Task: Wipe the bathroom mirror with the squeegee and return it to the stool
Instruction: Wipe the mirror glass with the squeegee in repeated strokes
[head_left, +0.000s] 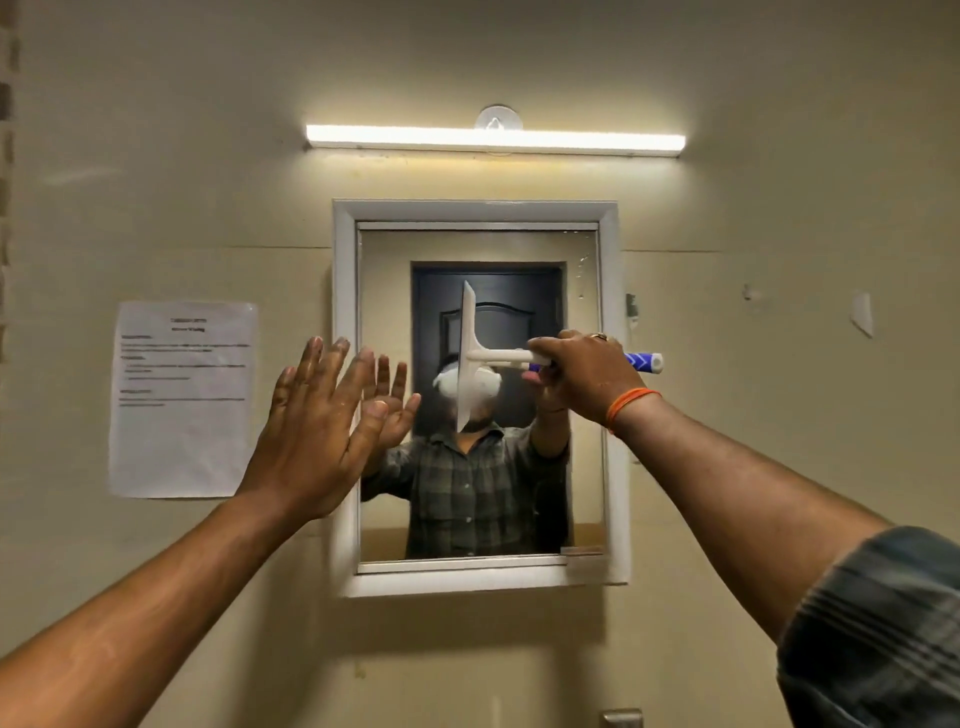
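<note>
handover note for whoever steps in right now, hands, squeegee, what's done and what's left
Right hand grips the squeegee by its handle, blade upright at mid-mirror.
Left hand is open, fingers spread, raised at the left edge of the mirror; contact unclear.
Done: squeegee picked up, wiping under way; how much is wiped can't be told.
Left: finish wiping, then return the squeegee to the stool, which is out of view.

Warm dim room, glaring tube light (496, 140) above mirror (483, 395) (slightly overexposed), soft focus, wide-angle edge bending
</note>
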